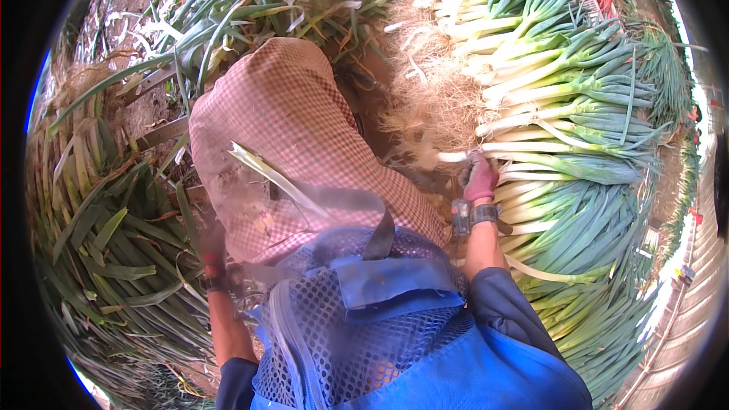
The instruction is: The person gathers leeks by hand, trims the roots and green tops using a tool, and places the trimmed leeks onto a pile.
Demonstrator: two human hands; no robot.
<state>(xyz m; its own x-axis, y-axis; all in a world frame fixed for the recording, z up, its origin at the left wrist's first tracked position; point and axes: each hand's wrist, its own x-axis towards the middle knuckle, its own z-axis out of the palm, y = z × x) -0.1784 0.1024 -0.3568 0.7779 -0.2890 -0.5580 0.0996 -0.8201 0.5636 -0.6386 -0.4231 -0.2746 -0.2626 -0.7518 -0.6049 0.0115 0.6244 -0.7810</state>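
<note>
Seen from above: right hand point(479, 177) in pink glove, fingers closed around white shank of a leek point(531, 150) at left edge of big leek stack point(577, 106). Leek's long axis runs near-horizontal, root end pointing left toward centre, green tops pointing right; rest of stack laid same way, roots w/ pale tangled fibres facing left, leaves fanning to right rim. Left hand point(213, 262) low at left, gloved, partly hidden behind checked pink apron point(296, 137) over lap; grip can't be told. Loose strip of leaf point(277, 178) lying diagonally across apron. Pile of trimmed leaves point(106, 243) heaped at left, more cut greens at top. Slatted crate point(591, 0) edge poking out at top right behind stack, contents hidden. Little open room: stack presses close at right, trimmings at left, bare dirt only in narrow gap ahead of knees.
</note>
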